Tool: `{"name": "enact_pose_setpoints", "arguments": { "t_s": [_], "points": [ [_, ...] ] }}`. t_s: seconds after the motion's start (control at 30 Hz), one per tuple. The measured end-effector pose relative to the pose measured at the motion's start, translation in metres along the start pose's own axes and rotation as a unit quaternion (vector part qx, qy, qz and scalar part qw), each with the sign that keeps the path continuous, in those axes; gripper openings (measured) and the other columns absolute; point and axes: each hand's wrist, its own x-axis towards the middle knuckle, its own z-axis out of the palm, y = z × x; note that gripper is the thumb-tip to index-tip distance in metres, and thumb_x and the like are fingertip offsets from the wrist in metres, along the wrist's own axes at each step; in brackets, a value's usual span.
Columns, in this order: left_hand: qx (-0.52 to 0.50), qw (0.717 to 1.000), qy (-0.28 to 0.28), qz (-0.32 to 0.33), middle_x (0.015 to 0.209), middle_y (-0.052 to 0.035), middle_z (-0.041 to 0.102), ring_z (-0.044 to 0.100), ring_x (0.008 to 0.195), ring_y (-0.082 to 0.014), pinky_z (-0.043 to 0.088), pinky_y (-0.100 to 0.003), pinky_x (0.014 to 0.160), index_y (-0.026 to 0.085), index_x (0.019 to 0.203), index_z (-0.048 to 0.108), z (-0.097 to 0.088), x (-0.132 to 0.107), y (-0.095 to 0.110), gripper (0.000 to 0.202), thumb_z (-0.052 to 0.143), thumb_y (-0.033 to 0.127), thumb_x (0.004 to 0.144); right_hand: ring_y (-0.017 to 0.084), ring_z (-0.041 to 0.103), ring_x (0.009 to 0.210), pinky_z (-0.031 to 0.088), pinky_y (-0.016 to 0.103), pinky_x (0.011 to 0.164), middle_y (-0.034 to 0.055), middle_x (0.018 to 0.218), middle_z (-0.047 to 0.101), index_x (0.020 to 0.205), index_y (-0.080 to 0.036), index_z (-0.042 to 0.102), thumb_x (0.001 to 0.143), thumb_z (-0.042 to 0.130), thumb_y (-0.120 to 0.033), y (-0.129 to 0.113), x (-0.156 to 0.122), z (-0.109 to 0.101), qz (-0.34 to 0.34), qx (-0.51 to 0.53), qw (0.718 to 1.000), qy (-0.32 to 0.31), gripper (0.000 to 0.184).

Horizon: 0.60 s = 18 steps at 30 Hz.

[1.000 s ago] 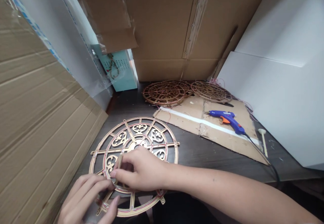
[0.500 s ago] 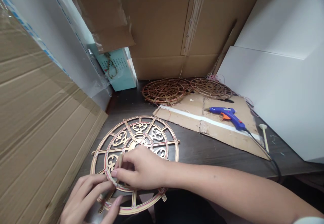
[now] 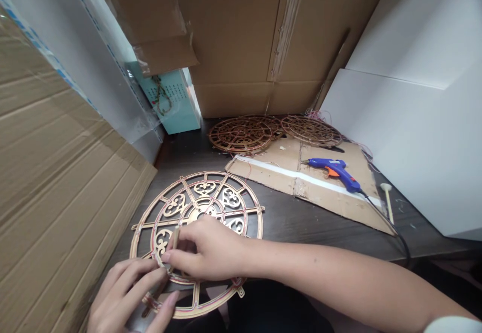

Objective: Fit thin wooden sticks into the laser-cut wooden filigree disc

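A round openwork wooden panel (image 3: 199, 213) lies at the front edge of the table, with pink-red wire running along its rings. My left hand (image 3: 126, 295) is on its lower left part, the fingers bent at the inner ring and the thumb across the outer rim. My right hand (image 3: 214, 252) reaches over the middle of the panel. Between its thumb and fingers is a small flat wooden stick (image 3: 175, 237), standing nearly upright, its lower end at the inner ring near my left fingertips. What lies under the right palm is hidden.
Behind, finished-looking round panels (image 3: 244, 134) lie by a cardboard sheet (image 3: 278, 175). On the sheet rests a blue glue gun (image 3: 335, 172), its cord trailing right. A pale stick with a round head (image 3: 387, 202) is beside it. Cardboard walls (image 3: 233, 31) and a turquoise box (image 3: 176, 102) stand around.
The view has shifted slightly, so everything sits a little further left. Both hands keep nearly the same place on the panel, with the stick still in the right one.
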Motion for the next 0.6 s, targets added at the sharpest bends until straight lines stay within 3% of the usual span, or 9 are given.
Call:
{"name": "enact_pose_setpoints", "arguments": {
  "t_s": [0.43, 0.5, 0.6],
  "points": [
    [0.013, 0.998, 0.002, 0.062, 0.094, -0.0066, 0.060, 0.055, 0.092, -0.0191, 0.048, -0.035, 0.079, 0.017, 0.102, 0.064, -0.003, 0.006, -0.001, 0.029, 0.073, 0.007, 0.077, 0.009, 0.057, 0.059, 0.037, 0.018, 0.057, -0.0017, 0.063, 0.064, 0.077, -0.014, 0.068, 0.091, 0.066, -0.027, -0.002, -0.001, -0.002, -0.022, -0.010, 1.000, 0.007, 0.019],
    [0.004, 0.999, 0.012, 0.041, 0.093, -0.0056, 0.059, 0.055, 0.093, -0.0188, 0.048, -0.034, 0.079, 0.019, 0.101, 0.064, -0.002, 0.004, 0.003, 0.026, 0.071, 0.007, 0.078, 0.009, 0.057, 0.059, 0.038, 0.018, 0.057, -0.0015, 0.063, 0.064, 0.076, -0.014, 0.067, 0.091, 0.066, -0.027, -0.002, 0.000, -0.002, -0.021, -0.009, 1.000, 0.006, 0.019],
    [-0.032, 0.997, 0.050, -0.049, 0.094, -0.0047, 0.056, 0.054, 0.089, -0.0163, 0.047, -0.031, 0.074, 0.019, 0.097, 0.059, 0.002, 0.002, 0.011, 0.020, 0.068, 0.009, 0.081, 0.009, 0.057, 0.059, 0.037, 0.017, 0.057, -0.0023, 0.062, 0.062, 0.076, -0.014, 0.067, 0.090, 0.066, -0.026, -0.001, 0.000, -0.002, -0.021, -0.008, 1.000, 0.001, 0.019]
  ]
}}
